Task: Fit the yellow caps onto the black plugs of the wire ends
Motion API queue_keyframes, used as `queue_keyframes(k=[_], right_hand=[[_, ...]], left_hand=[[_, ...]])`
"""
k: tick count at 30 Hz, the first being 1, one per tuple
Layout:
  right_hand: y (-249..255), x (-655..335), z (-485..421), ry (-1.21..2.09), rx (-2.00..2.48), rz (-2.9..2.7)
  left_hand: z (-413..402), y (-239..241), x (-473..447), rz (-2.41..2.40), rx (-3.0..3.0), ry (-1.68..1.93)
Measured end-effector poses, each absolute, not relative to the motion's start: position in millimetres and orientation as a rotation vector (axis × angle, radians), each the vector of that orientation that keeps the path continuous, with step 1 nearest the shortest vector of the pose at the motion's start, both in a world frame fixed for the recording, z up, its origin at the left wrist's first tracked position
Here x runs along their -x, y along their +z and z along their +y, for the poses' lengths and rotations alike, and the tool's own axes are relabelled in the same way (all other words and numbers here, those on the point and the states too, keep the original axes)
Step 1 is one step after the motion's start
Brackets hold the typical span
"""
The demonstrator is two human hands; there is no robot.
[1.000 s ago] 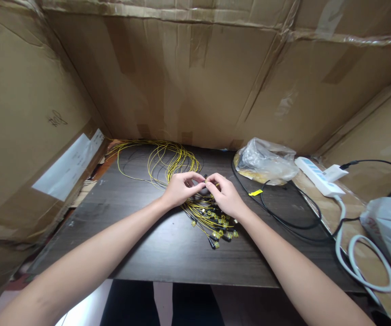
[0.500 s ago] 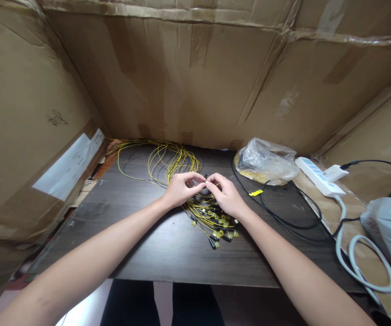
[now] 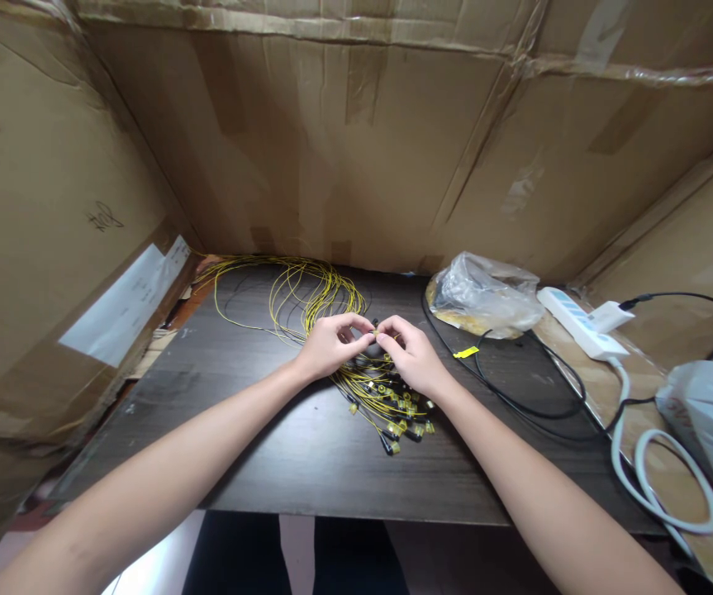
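Over the middle of the table, my left hand (image 3: pixel 335 343) and my right hand (image 3: pixel 411 351) meet at the fingertips, each in a pinch. Between them shows a bit of a small yellow-and-black cable connector (image 3: pixel 376 333); the fingers cover most of it. I cannot make out which part each hand grips. Just below my right hand lies a cluster of black connectors with clear yellow pieces on their ends (image 3: pixel 402 413). Thin yellow cables (image 3: pixel 331 293) run from beneath my left hand in loops to the back left.
A clear plastic bag (image 3: pixel 486 293) lies at the back right of the dark table (image 3: pixel 257 471). Black cable (image 3: pixel 517 405) with a yellow tag (image 3: pixel 466 352) curves beside it. A white power strip (image 3: pixel 582 322) and a whitish bag (image 3: pixel 709 421) sit farther right. Cardboard walls (image 3: pixel 356 149) enclose the table.
The fingertips have parted very slightly, and a little yellow now shows between them. Otherwise both hands and the cables stay in place.
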State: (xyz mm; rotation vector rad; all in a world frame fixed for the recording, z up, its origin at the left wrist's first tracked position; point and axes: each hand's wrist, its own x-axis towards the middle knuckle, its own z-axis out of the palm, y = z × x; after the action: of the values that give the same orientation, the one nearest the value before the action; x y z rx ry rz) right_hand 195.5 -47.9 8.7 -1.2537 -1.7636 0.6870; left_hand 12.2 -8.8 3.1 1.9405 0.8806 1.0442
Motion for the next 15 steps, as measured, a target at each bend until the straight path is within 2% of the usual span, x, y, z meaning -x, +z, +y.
queue_keyframes(k=[7, 15], right_hand=[[9.9, -194.9, -47.7, 0.753, 1.263, -1.821], [8.0, -194.6, -48.1, 0.640, 1.249, -1.781]], left_hand=[[-10.7, 4.9, -12.7, 0.854, -1.986, 1.042], [-9.1, 3.5, -12.6, 0.896, -1.928, 1.032]])
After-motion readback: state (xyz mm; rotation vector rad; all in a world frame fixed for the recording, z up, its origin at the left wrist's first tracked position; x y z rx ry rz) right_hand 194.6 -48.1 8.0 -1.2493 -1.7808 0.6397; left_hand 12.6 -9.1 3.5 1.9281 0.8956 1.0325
